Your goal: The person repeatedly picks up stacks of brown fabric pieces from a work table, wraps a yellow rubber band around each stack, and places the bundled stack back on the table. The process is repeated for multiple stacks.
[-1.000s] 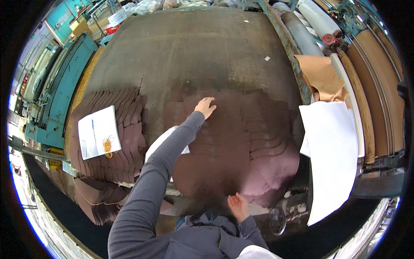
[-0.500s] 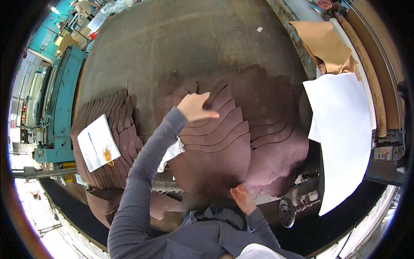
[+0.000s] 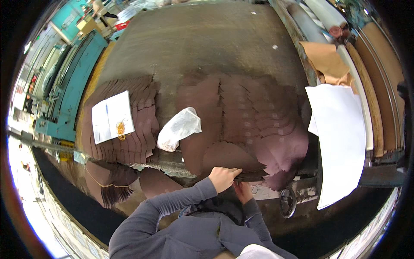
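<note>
A stack of brown, curved leather-like pieces (image 3: 230, 156) lies at the table's near edge, its layers fanned at the right tip. My left hand (image 3: 222, 179) is closed on the near side of this stack, with the index finger along the top. Just below, my right hand (image 3: 244, 192) holds the same stack from the underside; its fingertips are hidden. More overlapping brown pieces (image 3: 241, 105) spread out beyond the stack. To their left sits a crumpled translucent plastic bag (image 3: 180, 128).
On another fan of brown pieces (image 3: 144, 108) at left rest a white pad (image 3: 101, 118) and yellow rubber bands (image 3: 122, 129). A banded bundle (image 3: 105, 181) hangs near the front edge. White sheets (image 3: 340, 142) lie right, by a handwheel (image 3: 287, 203) and rolls (image 3: 366, 95).
My left hand has come back from the far pieces to the near edge and closed on a stack. Those pieces now form a smaller heap near me. The plastic bag is uncovered.
</note>
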`<control>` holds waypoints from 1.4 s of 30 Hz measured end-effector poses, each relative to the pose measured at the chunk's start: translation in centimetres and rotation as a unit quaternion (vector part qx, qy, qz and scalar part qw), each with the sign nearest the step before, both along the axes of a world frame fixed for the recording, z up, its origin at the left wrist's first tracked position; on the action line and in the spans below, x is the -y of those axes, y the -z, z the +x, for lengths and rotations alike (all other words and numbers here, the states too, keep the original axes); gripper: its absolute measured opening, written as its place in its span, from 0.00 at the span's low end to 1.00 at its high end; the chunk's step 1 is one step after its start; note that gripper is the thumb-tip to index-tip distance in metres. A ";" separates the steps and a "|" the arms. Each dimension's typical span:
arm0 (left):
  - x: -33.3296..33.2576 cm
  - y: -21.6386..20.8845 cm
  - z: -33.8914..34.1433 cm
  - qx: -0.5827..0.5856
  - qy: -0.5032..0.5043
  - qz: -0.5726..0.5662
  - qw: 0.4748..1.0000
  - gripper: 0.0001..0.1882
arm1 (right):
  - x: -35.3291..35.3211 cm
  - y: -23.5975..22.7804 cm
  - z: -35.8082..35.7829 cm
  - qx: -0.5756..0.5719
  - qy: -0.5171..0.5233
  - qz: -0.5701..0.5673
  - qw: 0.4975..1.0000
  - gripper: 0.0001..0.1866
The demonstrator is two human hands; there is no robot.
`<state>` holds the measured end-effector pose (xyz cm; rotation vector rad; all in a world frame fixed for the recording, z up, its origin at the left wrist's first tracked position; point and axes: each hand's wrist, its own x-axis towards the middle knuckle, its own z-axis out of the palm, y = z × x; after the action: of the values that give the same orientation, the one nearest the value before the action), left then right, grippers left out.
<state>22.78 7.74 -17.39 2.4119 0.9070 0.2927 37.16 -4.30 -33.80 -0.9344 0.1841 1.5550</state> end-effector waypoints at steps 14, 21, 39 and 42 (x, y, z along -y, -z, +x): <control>0.7 -15.1 -10.7 0.496 -0.060 -0.167 0.850 0.46 | -5.4 -19.5 -4.2 0.439 0.052 0.343 0.829 0.41; 4.6 -12.9 -17.1 0.523 -0.094 -0.127 0.837 0.48 | -7.7 -27.9 -11.2 0.108 0.142 0.332 0.926 0.35; 8.3 -18.6 -22.1 0.678 -0.118 -0.062 0.723 0.06 | -5.6 -23.0 -19.5 0.008 -0.144 0.263 0.954 0.33; 7.7 -17.9 -21.1 0.744 -0.091 0.001 0.662 0.07 | -2.8 -23.9 -21.1 0.026 -0.195 0.287 0.937 0.39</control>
<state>1.70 0.05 0.55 1.2072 0.2584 1.9144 16.10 -1.48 -9.89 -0.5575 -0.5034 1.7998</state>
